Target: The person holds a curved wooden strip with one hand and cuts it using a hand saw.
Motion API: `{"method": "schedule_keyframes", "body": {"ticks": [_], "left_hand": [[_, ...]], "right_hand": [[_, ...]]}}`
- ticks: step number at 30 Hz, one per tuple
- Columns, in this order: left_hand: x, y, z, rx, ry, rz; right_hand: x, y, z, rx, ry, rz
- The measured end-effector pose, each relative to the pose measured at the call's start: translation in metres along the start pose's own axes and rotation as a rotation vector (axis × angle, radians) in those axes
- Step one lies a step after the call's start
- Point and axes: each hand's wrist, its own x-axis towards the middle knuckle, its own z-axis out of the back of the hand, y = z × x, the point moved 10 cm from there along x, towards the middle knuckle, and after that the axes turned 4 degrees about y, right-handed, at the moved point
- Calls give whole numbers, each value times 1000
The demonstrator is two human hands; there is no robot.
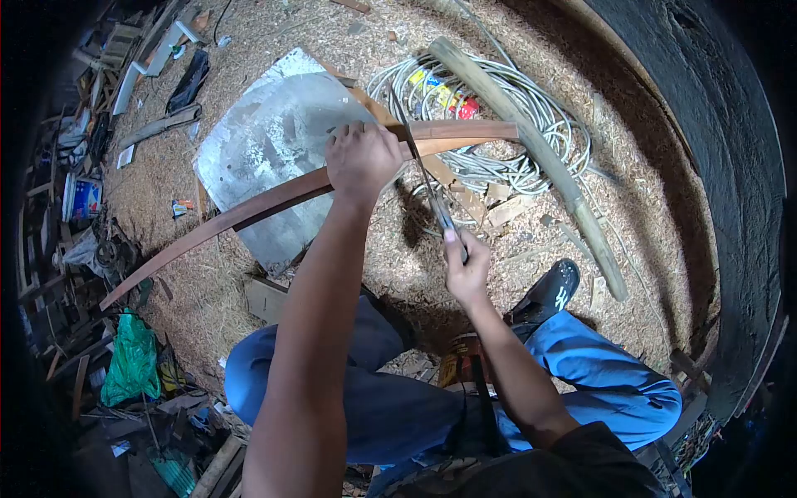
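Note:
My left hand (363, 159) is closed over a long curved wooden strip (217, 224), pressing near its upper right part. The strip runs from the lower left to the cable coil, and what lies directly under my palm is hidden. In my right hand (467, 266) is the handle of a handsaw (428, 181), fingers wrapped round it. Its narrow blade crosses the wood just right of my left hand, seen nearly edge-on. Beneath the strip, a grey-white worn board (270, 133) lies on the ground; a brown wooden piece (375, 108) shows behind my knuckles.
A coil of grey cable (548, 148) lies beyond the saw, with a wooden pole (573, 187) across it. Sawdust covers the floor. Scrap wood, a green plastic bag (131, 357) and a paint bucket (81, 197) are at left; a dark curved wall (739, 166) rises at right.

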Motion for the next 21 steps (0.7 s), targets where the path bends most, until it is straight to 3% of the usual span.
{"method": "schedule_keyframes", "body": {"ticks": [5,13,18,21], "left_hand": [[0,-1,0,3,36,17],[-2,4,-8,-18,71,30],[1,1,-4,19,63,21],[2,-1,-2,8,38,12]], "right_hand": [[-69,-15,34,-39,26,10],[3,-15,-1,58,-8,-29],[-66,-28,29,-50,53,48],[-74,-34,38,38,3,-3]]}}
